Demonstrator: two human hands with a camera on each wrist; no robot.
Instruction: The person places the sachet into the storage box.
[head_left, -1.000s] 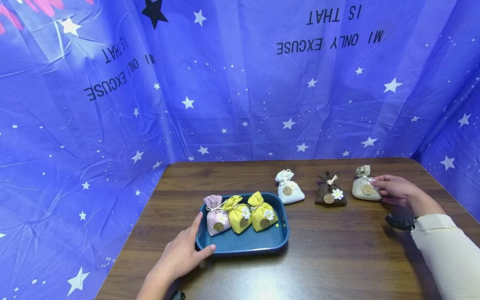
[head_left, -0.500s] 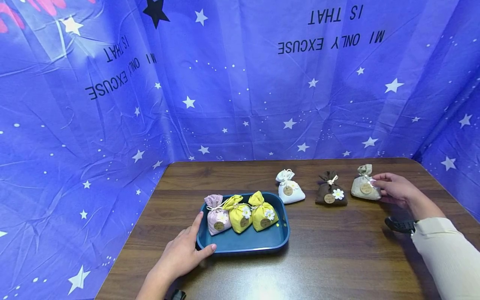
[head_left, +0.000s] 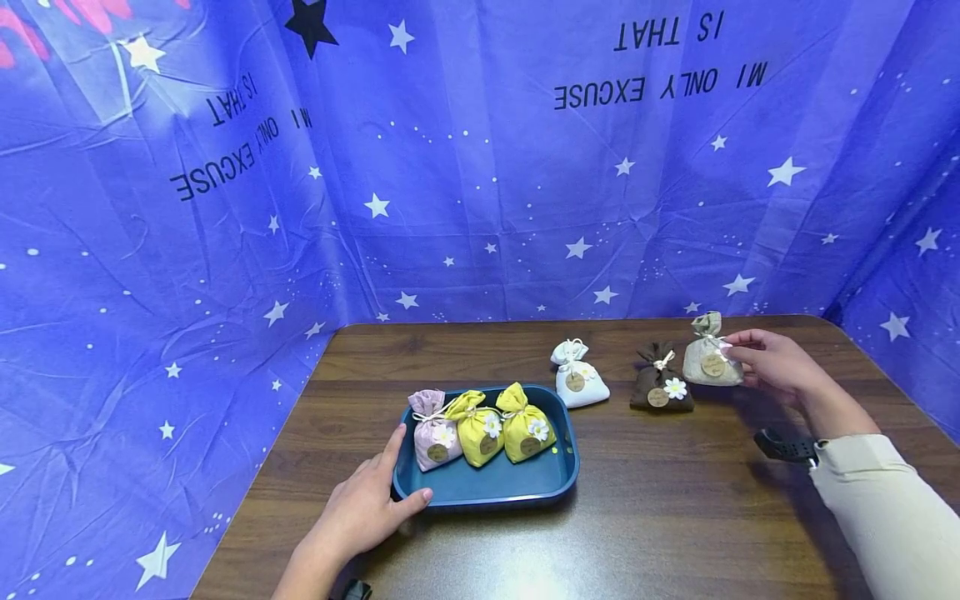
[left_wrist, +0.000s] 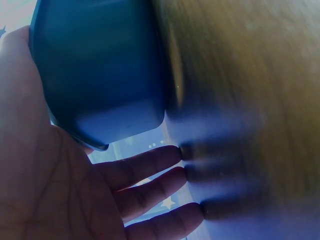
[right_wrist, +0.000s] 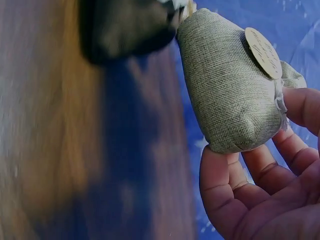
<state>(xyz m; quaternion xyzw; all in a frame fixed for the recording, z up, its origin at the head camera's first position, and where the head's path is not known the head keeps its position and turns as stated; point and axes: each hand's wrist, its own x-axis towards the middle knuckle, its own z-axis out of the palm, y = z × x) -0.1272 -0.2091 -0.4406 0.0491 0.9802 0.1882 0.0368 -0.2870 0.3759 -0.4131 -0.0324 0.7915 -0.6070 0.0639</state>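
Note:
My right hand (head_left: 776,367) pinches a beige drawstring sachet (head_left: 705,369) with a round tag and white flower. In the right wrist view the sachet (right_wrist: 227,85) is between thumb and fingers, tilted above the wooden table. A brown sachet (head_left: 651,385) sits just left of it, and a white sachet (head_left: 588,393) farther left. My left hand (head_left: 360,500) rests at the near-left corner of a dark blue tray (head_left: 487,500), index finger along its side and thumb at its front rim. In the left wrist view the other fingers (left_wrist: 155,187) are extended, tips at the table.
Inside the tray lie a pale pink sachet (head_left: 433,442) and two yellow sachets (head_left: 480,440), side by side toward the back. A blue star-printed curtain (head_left: 480,208) hangs behind the wooden table (head_left: 637,508) and along its sides.
The beige sachet has come up off the table in my right hand and shifted left, toward the brown one. My left hand and the tray stay as they were.

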